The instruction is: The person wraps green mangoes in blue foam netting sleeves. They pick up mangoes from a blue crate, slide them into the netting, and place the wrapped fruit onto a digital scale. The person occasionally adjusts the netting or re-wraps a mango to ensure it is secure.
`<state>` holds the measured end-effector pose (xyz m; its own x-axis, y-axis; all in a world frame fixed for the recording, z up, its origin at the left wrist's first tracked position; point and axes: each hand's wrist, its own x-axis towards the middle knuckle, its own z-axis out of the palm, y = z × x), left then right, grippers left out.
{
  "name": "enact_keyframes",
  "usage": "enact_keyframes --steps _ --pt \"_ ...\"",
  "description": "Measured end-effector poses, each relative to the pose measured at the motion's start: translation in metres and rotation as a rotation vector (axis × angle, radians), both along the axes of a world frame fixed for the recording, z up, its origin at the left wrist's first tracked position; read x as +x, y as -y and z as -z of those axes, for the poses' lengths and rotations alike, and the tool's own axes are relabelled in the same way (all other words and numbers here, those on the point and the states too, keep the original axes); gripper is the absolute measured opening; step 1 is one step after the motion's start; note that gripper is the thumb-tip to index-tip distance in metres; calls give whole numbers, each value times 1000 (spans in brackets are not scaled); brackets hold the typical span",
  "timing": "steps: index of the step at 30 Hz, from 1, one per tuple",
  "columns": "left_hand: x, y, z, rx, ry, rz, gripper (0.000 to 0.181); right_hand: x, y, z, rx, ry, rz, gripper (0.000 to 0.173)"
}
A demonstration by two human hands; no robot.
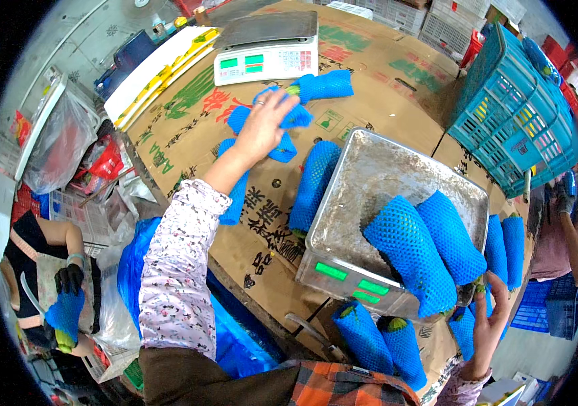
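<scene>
My left hand [263, 122] reaches across the table, its fingers closed over a vegetable in a blue foam-net sleeve [296, 117], which is slightly blurred. Around it lie other sleeved vegetables [327, 86], some partly covered by the hand. My right hand [489, 309] is at the near right corner of a metal-pan digital scale [365, 152]. Its thumb and fingers are at the green end of a sleeved vegetable [451, 238]; whether they grip it is unclear. A second sleeved vegetable [410, 254] rests alongside on the pan, overhanging the scale's front edge.
Another digital scale [266, 66] stands at the back beside a white-and-yellow stack [162, 76]. A teal crate [517, 111] sits far right. Near me lie a curved knife [314, 335] and sleeved vegetables [362, 337]. A co-worker's gloved hand [69, 279] holds one at left; another person is right.
</scene>
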<state>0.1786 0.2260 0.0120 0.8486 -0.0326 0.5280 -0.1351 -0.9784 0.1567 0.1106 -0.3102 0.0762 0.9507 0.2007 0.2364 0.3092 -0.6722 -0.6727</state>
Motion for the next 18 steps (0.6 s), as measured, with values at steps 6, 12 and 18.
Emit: enact_keyframes --steps 6,12,18 --pt "-20 30 2 477 -416 130 46 -5 -2 -9 -8 -15 -14 31" --pt "4 77 16 -81 -634 -87 37 -11 3 -4 10 -41 -5 31" --pt "36 84 20 -81 -655 -193 61 -13 -3 -6 -29 -50 -45 32"
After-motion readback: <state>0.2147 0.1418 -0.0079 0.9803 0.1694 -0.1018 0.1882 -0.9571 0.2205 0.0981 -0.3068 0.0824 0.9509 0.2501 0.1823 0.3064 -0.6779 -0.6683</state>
